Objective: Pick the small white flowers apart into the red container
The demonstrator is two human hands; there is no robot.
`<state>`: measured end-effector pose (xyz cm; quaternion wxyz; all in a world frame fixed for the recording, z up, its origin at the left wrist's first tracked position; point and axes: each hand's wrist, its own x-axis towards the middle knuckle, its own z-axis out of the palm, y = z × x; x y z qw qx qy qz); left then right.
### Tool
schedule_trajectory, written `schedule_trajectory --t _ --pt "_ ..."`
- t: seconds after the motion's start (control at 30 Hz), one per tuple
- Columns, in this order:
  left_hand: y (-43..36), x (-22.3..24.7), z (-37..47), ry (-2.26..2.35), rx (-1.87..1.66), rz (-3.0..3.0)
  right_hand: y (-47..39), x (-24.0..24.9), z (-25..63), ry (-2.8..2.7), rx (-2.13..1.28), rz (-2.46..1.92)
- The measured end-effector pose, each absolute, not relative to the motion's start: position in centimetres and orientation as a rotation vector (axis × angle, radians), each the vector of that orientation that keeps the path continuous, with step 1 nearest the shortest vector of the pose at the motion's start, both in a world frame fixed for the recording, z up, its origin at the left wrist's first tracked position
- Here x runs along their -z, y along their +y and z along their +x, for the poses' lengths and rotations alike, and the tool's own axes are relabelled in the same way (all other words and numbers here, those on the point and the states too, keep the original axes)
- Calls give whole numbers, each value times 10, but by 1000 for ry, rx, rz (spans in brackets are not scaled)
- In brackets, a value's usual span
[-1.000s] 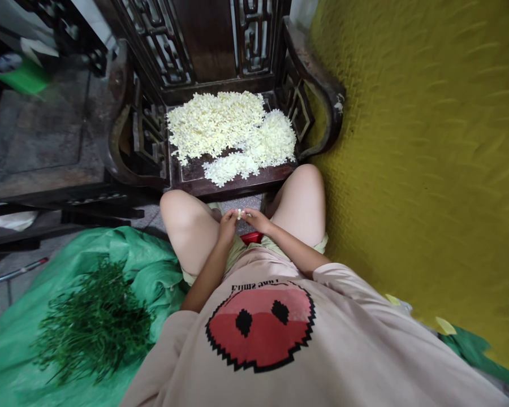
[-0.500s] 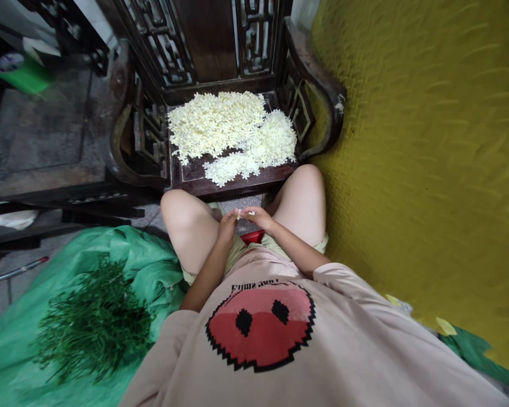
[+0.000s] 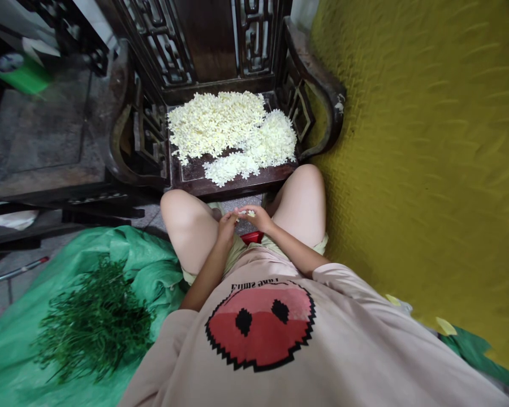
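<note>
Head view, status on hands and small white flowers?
Left hand: fingertips near right's, hold unclear. Right hand: small white flowers at fingers. Dark wooden chair bears more; leafy green stems well aside.

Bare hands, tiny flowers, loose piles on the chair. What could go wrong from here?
1. The small white flowers at the right hand's fingers could slip and drop to the floor.
2. The front flower pile lies loose near the seat's edge; a bump from the right knee might spill some.
</note>
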<state>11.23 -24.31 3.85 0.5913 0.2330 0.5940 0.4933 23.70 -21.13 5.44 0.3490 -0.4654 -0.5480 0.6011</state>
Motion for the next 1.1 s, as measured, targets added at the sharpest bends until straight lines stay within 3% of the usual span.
schedule_trajectory --t 0.27,0.47,0.63,0.8,0.97,1.1 --pt "-240 -35 114 1358 -1187 317 -197 -36 245 -1220 -1509 -1456" --pt "-243 -34 115 1418 -1135 397 -104 -48 240 -1241 -1224 -1361" --pt "-244 -30 114 1447 -1127 386 -61 -35 240 -1181 -1203 -1578" --pt "-241 -31 114 1436 -1108 306 -105 -27 243 -1181 -1332 -1553" --pt "-241 -33 115 1422 -1174 332 -178 -38 231 -1378 -1674 -1310" --pt "-244 -35 116 1422 -1198 427 -215 -39 228 -1449 -1642 -1359"
